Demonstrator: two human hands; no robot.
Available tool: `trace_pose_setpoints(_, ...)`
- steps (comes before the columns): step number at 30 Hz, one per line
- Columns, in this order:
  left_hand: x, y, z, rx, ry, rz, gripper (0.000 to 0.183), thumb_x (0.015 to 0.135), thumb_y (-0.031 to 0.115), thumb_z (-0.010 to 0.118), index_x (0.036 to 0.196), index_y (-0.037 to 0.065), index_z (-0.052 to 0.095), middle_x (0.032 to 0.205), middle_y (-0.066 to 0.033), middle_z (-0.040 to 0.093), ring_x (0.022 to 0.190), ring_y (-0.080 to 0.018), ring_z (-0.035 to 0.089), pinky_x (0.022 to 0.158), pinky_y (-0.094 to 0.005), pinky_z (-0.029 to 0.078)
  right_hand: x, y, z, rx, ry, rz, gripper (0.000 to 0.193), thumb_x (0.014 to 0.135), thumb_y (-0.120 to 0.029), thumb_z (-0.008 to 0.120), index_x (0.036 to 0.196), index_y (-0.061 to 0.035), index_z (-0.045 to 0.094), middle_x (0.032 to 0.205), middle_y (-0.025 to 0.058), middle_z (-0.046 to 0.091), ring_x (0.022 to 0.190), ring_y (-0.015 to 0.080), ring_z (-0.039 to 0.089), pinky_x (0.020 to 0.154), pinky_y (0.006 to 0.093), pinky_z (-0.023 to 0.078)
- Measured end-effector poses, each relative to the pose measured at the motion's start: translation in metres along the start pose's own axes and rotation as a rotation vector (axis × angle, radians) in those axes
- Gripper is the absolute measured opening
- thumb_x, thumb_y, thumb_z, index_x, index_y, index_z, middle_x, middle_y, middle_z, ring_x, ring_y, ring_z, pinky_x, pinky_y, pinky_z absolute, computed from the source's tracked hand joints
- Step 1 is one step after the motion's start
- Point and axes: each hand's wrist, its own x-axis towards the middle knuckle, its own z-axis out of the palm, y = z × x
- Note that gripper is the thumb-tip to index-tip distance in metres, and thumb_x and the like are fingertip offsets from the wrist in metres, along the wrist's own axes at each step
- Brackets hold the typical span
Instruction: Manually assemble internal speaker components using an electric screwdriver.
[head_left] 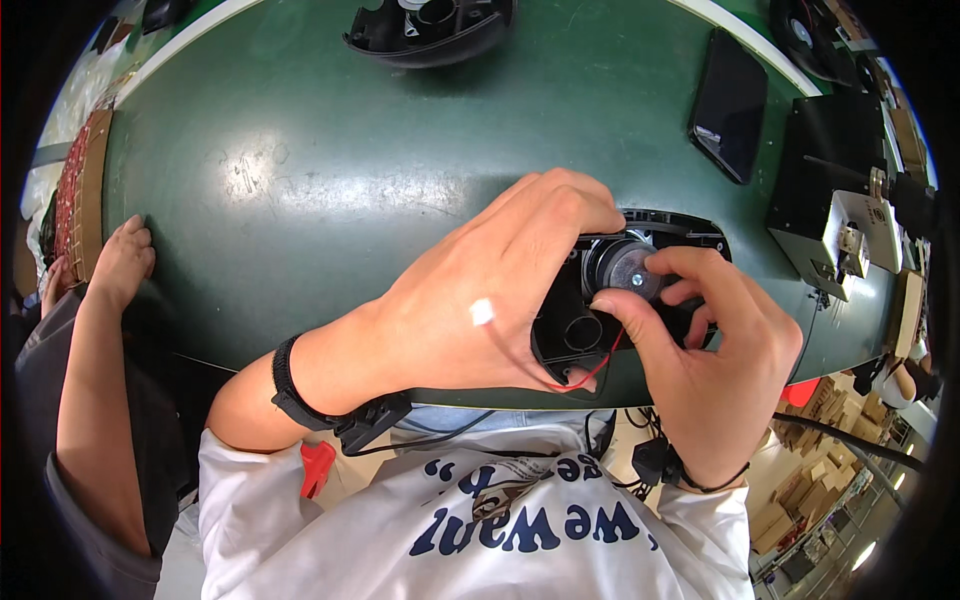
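Observation:
A black plastic housing [708, 238] is held just above the near right part of the green table, its open side facing up. My left hand [490, 275] wraps round its left side, fingers over the far edge and thumb at the near edge. Inside the housing sits a round speaker [630, 270] with a dark grey back. My right hand [728, 365] pinches this speaker between thumb and forefinger. Red wire [611, 355] curves from the housing across my left hand, ending in a white connector [482, 312]. Part of the housing is hidden under both hands.
Another black housing [430, 45] lies at the far edge of the green table [300, 120]. To the right are a black phone [730, 105] and a black box with a metal fixture [835, 215]. At left, another person's hand [125, 262] rests by a cardboard tray [95, 190].

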Motion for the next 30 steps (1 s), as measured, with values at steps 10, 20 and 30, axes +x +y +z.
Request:
trace_pose_setpoints(10, 0.000, -0.001, 0.001, 0.011, 0.015, 0.008, 0.096, 0.052, 0.023, 0.101, 0.129, 0.000, 0.049, 0.124, -0.0225, 0.060, 0.107, -0.0379, 0.065, 0.089, -0.0414, 0.055, 0.001, 0.001, 0.000, -0.034, 0.017, -0.008, 0.030, 0.065, -0.013, 0.092, 0.088, -0.0059, 0.073, 0.071, 0.0022, 0.066, 0.053, 0.0105, 0.049, 0.049, 0.0255, 0.036)
trace_pose_setpoints(20, 0.001, 0.000, 0.000, 0.010, 0.013, 0.011, 0.090, 0.056, 0.021, 0.100, 0.127, 0.000, 0.050, 0.123, -0.0229, 0.061, 0.107, -0.0376, 0.065, 0.089, -0.0415, 0.056, 0.001, 0.001, 0.001, -0.020, 0.038, -0.041, 0.031, 0.065, -0.012, 0.091, 0.089, -0.0061, 0.073, 0.071, 0.0020, 0.065, 0.052, 0.0105, 0.049, 0.049, 0.0260, 0.037)
trace_pose_setpoints(30, 0.006, 0.006, -0.005, 0.079, -0.020, -0.035, 0.097, 0.054, 0.030, 0.102, 0.131, -0.001, 0.053, 0.131, -0.0251, 0.055, 0.117, -0.0391, 0.061, 0.098, -0.0454, 0.052, -0.006, 0.008, -0.043, 0.244, 0.115, -0.025, 0.021, 0.083, -0.004, 0.078, 0.099, 0.0056, 0.070, 0.090, 0.0141, 0.070, 0.078, 0.0165, 0.063, 0.066, 0.0266, 0.045)
